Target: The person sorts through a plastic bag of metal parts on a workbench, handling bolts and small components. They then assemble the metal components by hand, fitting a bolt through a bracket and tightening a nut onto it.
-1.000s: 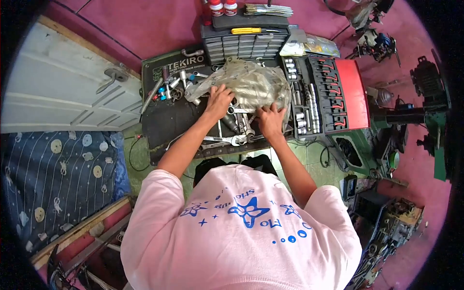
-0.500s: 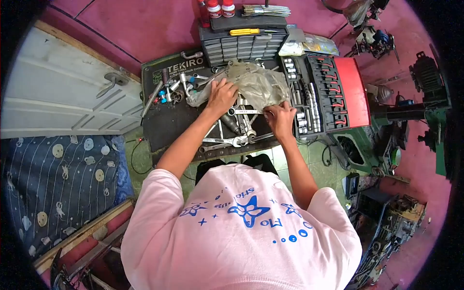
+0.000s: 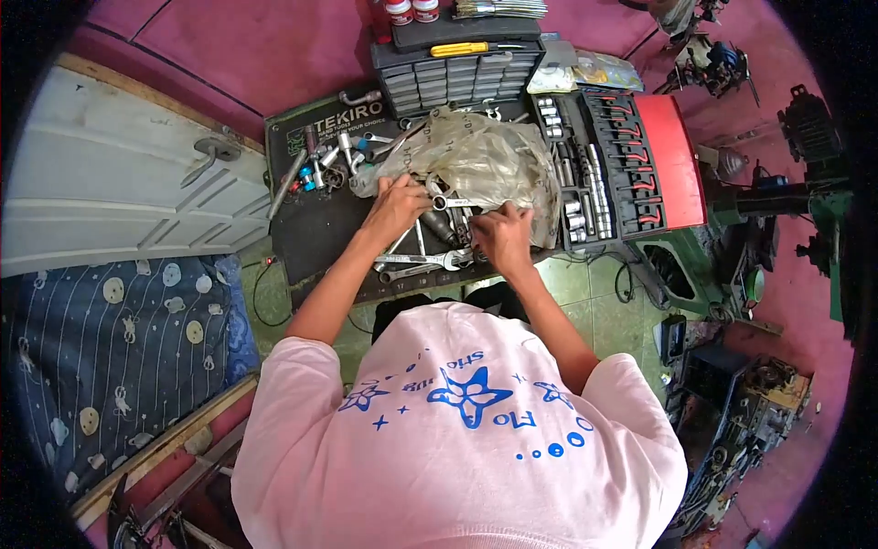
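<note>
A crumpled, translucent plastic bag [image 3: 494, 157] lies over part of the tools on the black bench mat [image 3: 315, 240]. My left hand [image 3: 396, 207] is at the bag's left front edge, with its fingers closed on the plastic. In front of the bag, my right hand [image 3: 503, 238] has its fingers curled down among the wrenches; its fingertips are partly hidden, so what they hold cannot be made out. Between my hands lies a combination wrench [image 3: 455, 202], ring end to the left. Below it are a dark cylindrical tool [image 3: 437, 226] and an open-ended wrench [image 3: 439, 261].
Sockets and metal fittings [image 3: 327, 165] cluster at left. Behind the bag stands a small-drawer cabinet [image 3: 462, 80] with a yellow-handled screwdriver [image 3: 460, 48] on it. A socket tray [image 3: 585, 174] and red tool case [image 3: 670, 165] sit at right. A white door [image 3: 119, 165] borders the left.
My right hand has moved left and toward me, away from the bag's front edge. My left hand has slid slightly left and down. The bag's right side has spread farther over the bench.
</note>
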